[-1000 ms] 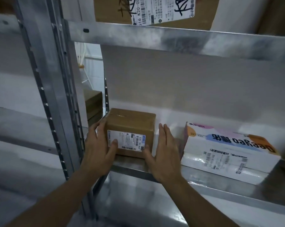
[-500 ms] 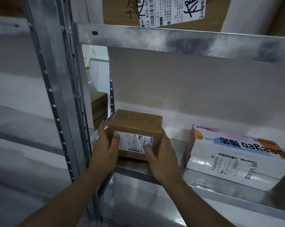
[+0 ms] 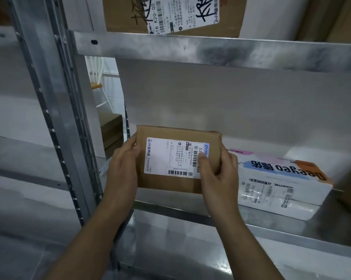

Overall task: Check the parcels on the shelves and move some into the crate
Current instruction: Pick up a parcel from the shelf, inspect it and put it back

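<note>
A small brown cardboard parcel point(image 3: 170, 182) with a white shipping label is tipped up so that the label faces me, just above the front of the metal shelf point(image 3: 190, 214). My left hand point(image 3: 123, 172) grips its left side, fingers curled round the edge. My right hand point(image 3: 219, 176) grips its right side, with the thumb pressed on the label. To the right, a white printed parcel point(image 3: 281, 184) lies flat on the same shelf. No crate is in view.
A large cardboard box point(image 3: 170, 15) with a scribbled label stands on the upper shelf point(image 3: 211, 49). A metal upright point(image 3: 55, 110) rises at the left. More brown boxes point(image 3: 112, 130) sit behind it. Another carton edge point(image 3: 350, 178) shows at far right.
Both hands closed on the small brown parcel, then tilted and lifted it off the shelf so its label now faces me. The view moved closer.
</note>
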Action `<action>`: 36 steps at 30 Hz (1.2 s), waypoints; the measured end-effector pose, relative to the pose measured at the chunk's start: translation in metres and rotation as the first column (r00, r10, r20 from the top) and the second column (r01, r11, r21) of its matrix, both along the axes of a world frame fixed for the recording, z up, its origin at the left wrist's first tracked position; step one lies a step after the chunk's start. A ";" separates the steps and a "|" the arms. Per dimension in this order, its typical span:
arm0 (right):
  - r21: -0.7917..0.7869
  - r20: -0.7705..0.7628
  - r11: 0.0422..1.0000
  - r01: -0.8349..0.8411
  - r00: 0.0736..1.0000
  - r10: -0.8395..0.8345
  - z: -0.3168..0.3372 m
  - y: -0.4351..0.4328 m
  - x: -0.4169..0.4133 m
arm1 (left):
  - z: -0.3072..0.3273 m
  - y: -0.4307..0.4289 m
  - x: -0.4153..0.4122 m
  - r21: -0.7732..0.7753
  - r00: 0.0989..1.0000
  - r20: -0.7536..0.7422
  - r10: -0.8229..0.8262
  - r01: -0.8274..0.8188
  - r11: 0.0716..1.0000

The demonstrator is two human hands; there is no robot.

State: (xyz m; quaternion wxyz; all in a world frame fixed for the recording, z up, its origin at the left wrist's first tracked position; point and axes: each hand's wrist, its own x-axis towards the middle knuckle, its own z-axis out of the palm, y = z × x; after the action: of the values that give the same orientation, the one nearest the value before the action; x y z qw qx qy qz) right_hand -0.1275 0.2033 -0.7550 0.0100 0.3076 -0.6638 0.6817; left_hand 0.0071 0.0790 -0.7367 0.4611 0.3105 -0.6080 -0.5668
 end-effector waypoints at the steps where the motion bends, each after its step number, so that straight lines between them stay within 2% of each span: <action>1: -0.013 0.017 1.000 -0.009 1.000 0.010 -0.002 0.004 0.002 | 0.000 0.004 0.002 0.002 1.000 0.003 -0.019 0.019 1.000; 7: -0.074 0.107 0.995 -0.075 0.991 0.082 -0.013 0.037 0.016 | -0.007 0.023 0.013 0.096 0.997 -0.016 -0.074 0.075 0.993; 16: -0.037 0.027 0.980 -0.195 0.980 0.196 -0.028 0.061 0.027 | -0.026 0.029 0.038 0.033 0.997 0.025 -0.078 0.077 0.997; 26: 0.045 -0.053 0.992 -0.116 0.992 0.119 -0.023 0.069 0.013 | -0.023 0.039 0.017 0.088 0.995 0.014 -0.102 0.101 0.991; 36: 0.092 -0.036 0.989 -0.113 0.992 0.117 -0.026 0.078 0.012 | -0.032 0.038 0.016 0.105 0.998 0.001 -0.057 0.057 0.993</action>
State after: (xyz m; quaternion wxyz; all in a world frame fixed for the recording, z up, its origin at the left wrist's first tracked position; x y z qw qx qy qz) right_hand -0.1156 0.2816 -0.7807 -0.0296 0.3594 -0.6746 0.6441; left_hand 0.0227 0.1174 -0.7685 0.4265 0.3181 -0.5868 -0.6104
